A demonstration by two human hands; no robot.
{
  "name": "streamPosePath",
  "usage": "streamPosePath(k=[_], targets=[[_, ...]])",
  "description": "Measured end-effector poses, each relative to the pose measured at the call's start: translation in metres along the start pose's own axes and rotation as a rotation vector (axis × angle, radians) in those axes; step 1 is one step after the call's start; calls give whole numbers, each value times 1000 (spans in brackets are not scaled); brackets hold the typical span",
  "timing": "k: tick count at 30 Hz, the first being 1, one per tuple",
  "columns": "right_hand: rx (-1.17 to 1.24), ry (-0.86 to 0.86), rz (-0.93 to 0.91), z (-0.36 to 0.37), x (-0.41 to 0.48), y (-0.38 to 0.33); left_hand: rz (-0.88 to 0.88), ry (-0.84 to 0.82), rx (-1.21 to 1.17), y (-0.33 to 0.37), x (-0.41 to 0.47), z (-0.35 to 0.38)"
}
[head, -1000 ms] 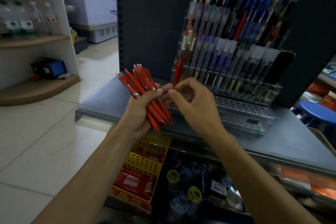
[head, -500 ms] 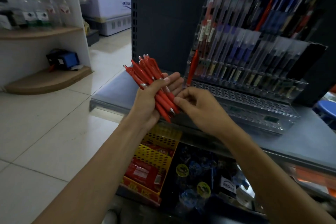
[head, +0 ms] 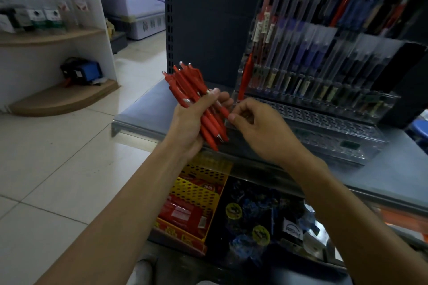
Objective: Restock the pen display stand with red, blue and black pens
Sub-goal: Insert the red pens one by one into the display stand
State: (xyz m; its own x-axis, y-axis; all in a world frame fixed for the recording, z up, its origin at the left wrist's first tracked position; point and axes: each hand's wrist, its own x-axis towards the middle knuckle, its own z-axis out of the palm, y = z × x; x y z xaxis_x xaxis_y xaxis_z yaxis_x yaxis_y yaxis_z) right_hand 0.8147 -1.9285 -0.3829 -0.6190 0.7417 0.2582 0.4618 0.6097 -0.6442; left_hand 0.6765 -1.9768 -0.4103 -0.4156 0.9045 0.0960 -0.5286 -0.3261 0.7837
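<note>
A bundle of red pens slants in the left hand, gripped by curled fingers, just before the stand. The right hand pinches the lower end of one pen. A lone pen stands at the stand's left end, on the grey shelf.

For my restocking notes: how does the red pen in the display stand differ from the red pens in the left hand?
The single red pen stands nearly upright at the left end of the display stand; the bundle of red pens slants across the left hand. No hand touches the single pen; the left hand grips the bundle, and the right hand pinches one of its pens. Both are red.
</note>
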Motion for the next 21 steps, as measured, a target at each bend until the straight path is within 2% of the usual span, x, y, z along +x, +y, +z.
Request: streamPosePath(k=[6, 11, 14, 17, 21], targets=[[35, -17, -98, -2, -1, 0, -9, 10, 67, -1, 0, 2], [7, 48, -135, -6, 5, -1, -10, 14, 54, 1, 0, 6], [30, -31, -115, -9, 6, -2, -1, -13, 68, 1, 1, 5], [159, -134, -74, -13, 5, -3, 6, -56, 62, 3, 1, 6], [228, -118, -57, -24, 6, -6, 17, -54, 47, 8, -1, 7]])
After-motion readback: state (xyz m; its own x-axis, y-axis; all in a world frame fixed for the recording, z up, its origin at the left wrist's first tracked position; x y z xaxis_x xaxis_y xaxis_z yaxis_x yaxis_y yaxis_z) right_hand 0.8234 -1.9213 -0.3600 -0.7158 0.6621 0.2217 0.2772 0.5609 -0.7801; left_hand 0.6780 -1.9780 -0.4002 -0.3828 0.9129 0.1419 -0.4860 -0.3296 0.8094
